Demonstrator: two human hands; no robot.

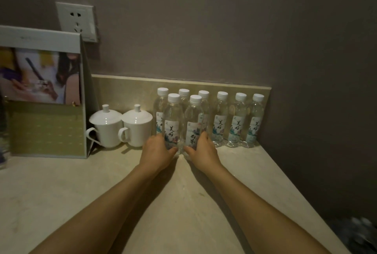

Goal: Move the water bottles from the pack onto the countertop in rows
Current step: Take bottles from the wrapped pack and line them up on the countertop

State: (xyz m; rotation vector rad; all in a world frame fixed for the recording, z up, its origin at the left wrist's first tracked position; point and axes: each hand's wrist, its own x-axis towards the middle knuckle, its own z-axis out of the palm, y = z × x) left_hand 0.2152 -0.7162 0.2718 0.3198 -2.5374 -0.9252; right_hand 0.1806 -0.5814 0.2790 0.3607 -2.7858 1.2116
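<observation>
Back row: six water bottles (pixel 219 119) stand upright against the low stone ledge (pixel 126 90), running from the centre to the right of the frame, caps on, labels facing out.
Front row: two bottles, the left front bottle (pixel 173 119) and the right front bottle (pixel 193 121), stand just ahead of the back row, touching or nearly touching each other, at the centre of the frame.
Left hand: the left hand (pixel 156 151) cups the base of the left front bottle; its fingers (pixel 170 150) are wrapped on the lower label.
Right hand: the right hand (pixel 203 150) cups the base of the right front bottle from the other side, fingers closed on it.
Tabletop: the pale stone tabletop (pixel 61 192) carries all the bottles; both held ones appear to rest on it, though the hands hide their bases.
Pack: a blurred dark shape at the lower right corner may be the pack; I cannot tell how many bottles remain.
Progress: one row looks complete, and a second row is just begun with this pair, so room is left to the right of it.
Nearby: two white lidded cups (pixel 122 125) sit left of the bottles, close to the left front one; a standing card (pixel 40 90) fills the left of the frame.
</observation>
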